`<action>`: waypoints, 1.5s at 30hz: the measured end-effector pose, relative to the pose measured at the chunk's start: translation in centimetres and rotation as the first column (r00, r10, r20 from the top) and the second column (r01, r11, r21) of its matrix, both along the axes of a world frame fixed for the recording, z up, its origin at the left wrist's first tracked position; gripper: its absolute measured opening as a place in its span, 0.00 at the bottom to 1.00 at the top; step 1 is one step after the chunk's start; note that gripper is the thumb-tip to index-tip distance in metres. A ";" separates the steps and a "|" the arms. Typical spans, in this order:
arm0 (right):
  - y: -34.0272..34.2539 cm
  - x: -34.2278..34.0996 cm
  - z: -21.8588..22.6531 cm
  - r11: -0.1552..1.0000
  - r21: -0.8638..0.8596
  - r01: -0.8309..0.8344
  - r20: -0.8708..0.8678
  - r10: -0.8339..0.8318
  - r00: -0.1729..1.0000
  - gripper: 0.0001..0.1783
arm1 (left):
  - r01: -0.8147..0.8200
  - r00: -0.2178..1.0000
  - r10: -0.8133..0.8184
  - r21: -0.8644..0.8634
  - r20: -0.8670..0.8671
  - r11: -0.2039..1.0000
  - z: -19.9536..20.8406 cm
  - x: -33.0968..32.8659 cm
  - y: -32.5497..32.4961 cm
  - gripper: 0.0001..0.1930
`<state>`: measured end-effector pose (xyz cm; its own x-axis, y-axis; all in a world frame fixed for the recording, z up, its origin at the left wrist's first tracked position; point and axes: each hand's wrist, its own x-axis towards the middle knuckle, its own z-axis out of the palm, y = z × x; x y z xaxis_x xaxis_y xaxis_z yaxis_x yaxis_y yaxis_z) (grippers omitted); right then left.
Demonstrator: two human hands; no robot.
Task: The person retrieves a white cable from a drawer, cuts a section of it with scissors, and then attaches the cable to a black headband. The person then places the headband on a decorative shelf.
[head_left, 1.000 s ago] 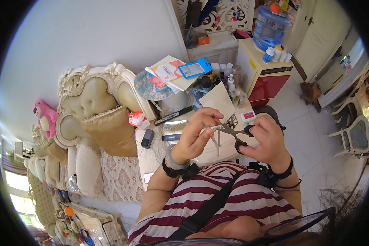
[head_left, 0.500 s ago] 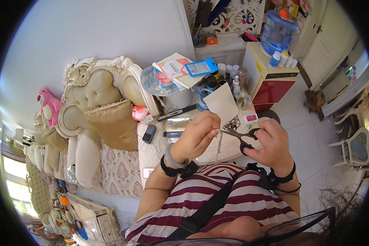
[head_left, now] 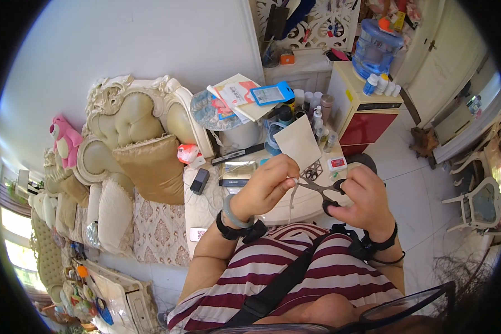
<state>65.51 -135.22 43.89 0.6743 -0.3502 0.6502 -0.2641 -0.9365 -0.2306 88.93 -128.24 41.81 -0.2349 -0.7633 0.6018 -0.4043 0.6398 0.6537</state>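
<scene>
My left hand (head_left: 268, 182) is closed in a pinch on the upper end of a thin pale strip (head_left: 292, 200), which dangles below the fingertips. In my right hand (head_left: 366, 199) are dark-bladed scissors (head_left: 316, 187), thumb and fingers through the black handle loops. The blades point left, their tips right by the pinched strip. From this angle I cannot tell whether they touch or cut it. Both hands are raised over a white table (head_left: 312, 206). Beyond them are a plain cream sheet (head_left: 298, 140) and a dark openwork patterned piece (head_left: 312, 170).
Behind the hands stand several bottles (head_left: 317, 117), a small red-and-white box (head_left: 337, 163) and a flat tablet-like case (head_left: 235, 171). A bed with a brown pillow (head_left: 153, 170) lies left. A water dispenser (head_left: 367, 119) stands at the far right.
The whole view has shifted slightly. The scissor handles sit a little lower and the dangling strip has swung slightly left. Both hands keep their holds.
</scene>
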 end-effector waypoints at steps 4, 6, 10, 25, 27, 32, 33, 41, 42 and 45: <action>-0.5 0.5 0.1 0.980 0.193 -0.053 0.017 0.051 0.999 0.18 | -0.005 0.994 0.011 0.058 -0.107 0.998 0.1 -0.4 -0.6 0.06; 0.4 0.9 -0.9 0.958 0.281 -0.053 0.017 0.050 0.999 0.18 | 0.008 0.989 0.000 0.050 -0.150 0.999 -0.9 -0.2 0.0 0.06; 1.4 1.5 -2.1 0.840 0.530 -0.114 0.021 0.121 0.992 0.17 | -0.011 0.994 0.009 -0.020 -0.109 1.000 -0.8 -0.9 1.0 0.04; -1.5 0.7 -1.7 0.836 0.491 -0.243 0.091 0.229 0.969 0.16 | -0.145 0.964 0.171 0.136 -0.205 0.980 -1.3 0.1 0.5 0.03; -1.5 1.4 -2.9 0.734 0.574 -0.364 0.209 0.299 0.931 0.15 | -0.127 0.962 0.165 0.182 -0.216 0.975 -1.3 -0.3 0.4 0.03; 0.1 5.1 -3.5 -0.067 0.798 -0.599 0.602 0.035 0.798 0.14 | -0.170 0.948 0.204 0.154 -0.243 0.973 -1.1 -0.8 -0.1 0.03; 0.0 5.4 -4.1 -0.022 0.796 -0.605 0.605 0.065 0.793 0.14 | -0.259 0.956 0.254 -0.011 -0.150 0.966 -1.0 -0.5 -0.6 0.03; 0.7 6.7 -6.1 0.223 0.721 -0.656 0.683 -0.067 0.727 0.18 | -0.045 0.783 0.399 0.596 -0.478 0.801 -3.3 -0.2 0.5 0.02; 0.7 6.8 -6.0 0.192 0.755 -0.627 0.644 -0.031 0.765 0.19 | -0.038 0.843 0.287 0.481 -0.456 0.876 -3.4 -0.3 0.1 0.02; 0.4 7.2 -5.2 0.219 0.783 -0.582 0.590 0.032 0.807 0.18 | 0.047 0.863 0.155 0.382 -0.480 0.923 -3.2 -0.2 -0.6 0.04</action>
